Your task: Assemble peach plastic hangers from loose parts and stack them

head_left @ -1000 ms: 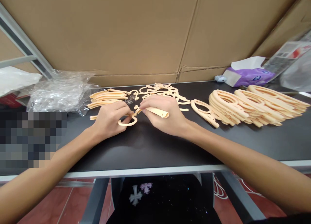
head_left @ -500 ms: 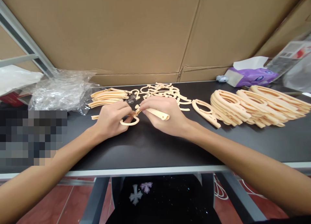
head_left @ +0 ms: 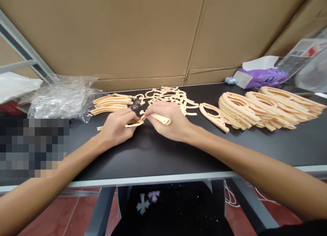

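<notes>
My left hand point(head_left: 118, 127) is closed on a curved peach plastic hook piece point(head_left: 134, 124) just above the black table point(head_left: 163, 154). My right hand point(head_left: 170, 121) pinches the same piece where it meets the left, and also grips a peach rod-like tool point(head_left: 162, 118) that sticks out to the right. The fingertips of both hands touch at the middle. Behind them lies a loose heap of small peach hook scraps point(head_left: 170, 94). A flat stack of curved strips point(head_left: 112, 103) lies behind my left hand.
Rows of stacked peach hanger-shaped parts point(head_left: 265, 108) fill the right side of the table, with one single part point(head_left: 213, 115) beside them. Crumpled clear plastic point(head_left: 61, 98) sits at the left, a purple tissue pack point(head_left: 260, 77) at the back right, cardboard point(head_left: 153, 34) behind.
The hook piece in my left hand has tilted flatter and the hands have shifted slightly left. Nothing else has moved.
</notes>
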Demonstrator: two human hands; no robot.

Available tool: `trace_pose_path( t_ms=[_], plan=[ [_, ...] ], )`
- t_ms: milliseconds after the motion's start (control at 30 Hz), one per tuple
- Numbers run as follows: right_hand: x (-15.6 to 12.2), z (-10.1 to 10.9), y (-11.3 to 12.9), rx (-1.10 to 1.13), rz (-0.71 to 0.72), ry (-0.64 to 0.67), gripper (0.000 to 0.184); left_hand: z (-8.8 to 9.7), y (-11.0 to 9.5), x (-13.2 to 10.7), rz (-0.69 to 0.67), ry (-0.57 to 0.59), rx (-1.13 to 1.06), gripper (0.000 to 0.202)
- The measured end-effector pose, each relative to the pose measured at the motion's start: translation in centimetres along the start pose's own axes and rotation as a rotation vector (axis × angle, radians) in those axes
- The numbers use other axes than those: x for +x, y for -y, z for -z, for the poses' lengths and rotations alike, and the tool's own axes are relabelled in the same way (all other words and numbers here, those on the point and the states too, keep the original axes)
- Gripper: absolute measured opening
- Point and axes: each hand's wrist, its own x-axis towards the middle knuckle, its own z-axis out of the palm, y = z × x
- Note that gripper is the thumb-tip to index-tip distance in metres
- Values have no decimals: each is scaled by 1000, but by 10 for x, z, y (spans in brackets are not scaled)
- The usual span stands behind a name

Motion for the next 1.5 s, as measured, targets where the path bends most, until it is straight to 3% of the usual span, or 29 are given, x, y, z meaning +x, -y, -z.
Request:
trace_pose_path(
  t_ms=[533, 833, 1100, 1267, 1500],
  plan=[
    [2, -11, 0, 61, -177, -131, 23, 1, -3, 2, 50, -5, -8, 18],
    [3, -18, -1, 145, -401, -174, 25, 2, -5, 4, 48, -23, -5, 20],
    [3, -15, -2, 27, -102, -135, 25, -1, -5, 8, 43, -45, -63, 17],
    [6, -7, -3, 44, -67, -177, 26, 0, 1, 8, 82, -31, -58, 17],
    [4, -8, -5, 45, -13, -112, 28, 2, 1, 9, 54, -11, -77, 16]
  ],
)
